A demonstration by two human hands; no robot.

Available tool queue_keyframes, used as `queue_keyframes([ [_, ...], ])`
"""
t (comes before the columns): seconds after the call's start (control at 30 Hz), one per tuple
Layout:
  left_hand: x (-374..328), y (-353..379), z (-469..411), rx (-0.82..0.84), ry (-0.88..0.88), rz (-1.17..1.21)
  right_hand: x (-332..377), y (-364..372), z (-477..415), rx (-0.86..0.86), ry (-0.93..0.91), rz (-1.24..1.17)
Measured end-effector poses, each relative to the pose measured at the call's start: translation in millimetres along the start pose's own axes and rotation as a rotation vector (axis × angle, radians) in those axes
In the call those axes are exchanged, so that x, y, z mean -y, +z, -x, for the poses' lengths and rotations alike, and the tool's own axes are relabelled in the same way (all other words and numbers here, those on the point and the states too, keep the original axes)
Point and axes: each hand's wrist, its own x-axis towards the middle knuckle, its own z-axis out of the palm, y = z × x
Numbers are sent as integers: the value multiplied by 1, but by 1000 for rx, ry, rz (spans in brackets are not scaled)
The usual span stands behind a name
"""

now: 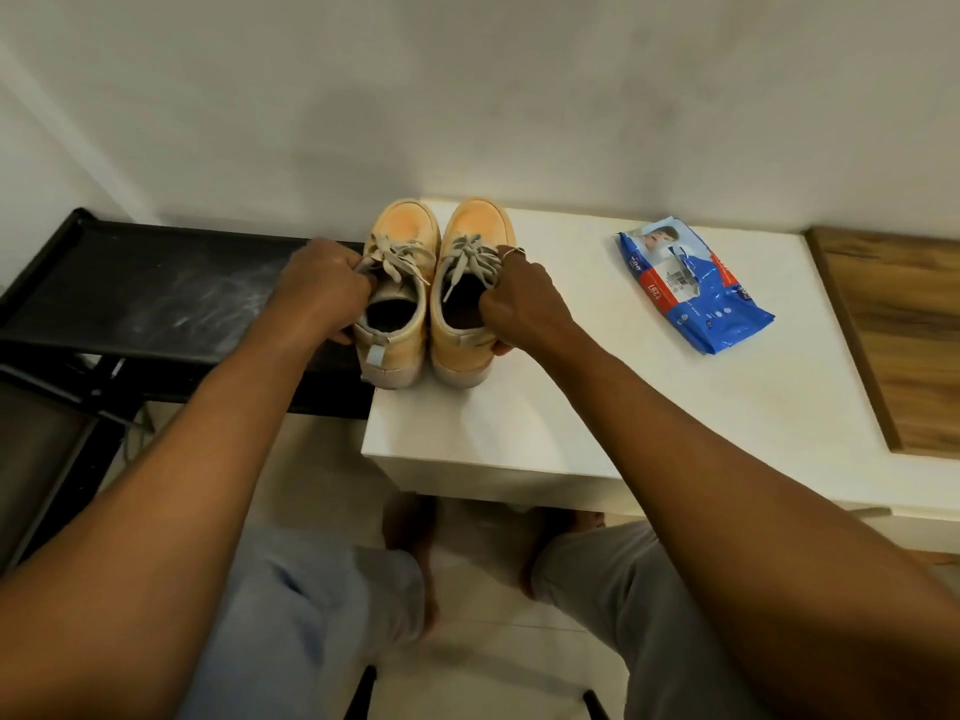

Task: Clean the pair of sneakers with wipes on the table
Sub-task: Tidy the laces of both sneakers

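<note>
Two bare forearms reach forward from the bottom of the head view, above knees in pale grey trousers and bare feet on a tiled floor (493, 641). The left hand (322, 285) has its grip closed around the outer side of the left sneaker (402, 236), fingers curled at the laces and the collar. The right hand (524, 298), with a ring on one finger, has its grip closed on the outer side of the right sneaker (480, 226), thumb at the opening.

Both sneakers are orange-tan with grey laces and pale soles. They sit side by side, touching, at the far left corner of the white tabletop (571, 407), toes toward the wall. A blue pack of wipes (691, 288) lies flat on the tabletop, well apart to their right. A black shelf (156, 288) stands just left of the tabletop, and a wooden panel (893, 330) adjoins it on the right.
</note>
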Motion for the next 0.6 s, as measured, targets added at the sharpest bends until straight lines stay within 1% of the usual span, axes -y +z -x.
queue_keyframes([
  [0.23, 35, -43, -10, -231, -32, -3, 49, 36, -6, -72, -111, -123],
  [0.37, 59, -64, -19, -338, -48, -13, 70, 66, -12, -84, -172, -204],
  [0.47, 74, -74, -27, -401, -97, 6, 81, 88, -17, -109, -200, -184],
  [0.6, 92, -76, -35, -435, -114, 9, 92, 112, -27, -104, -201, -159],
])
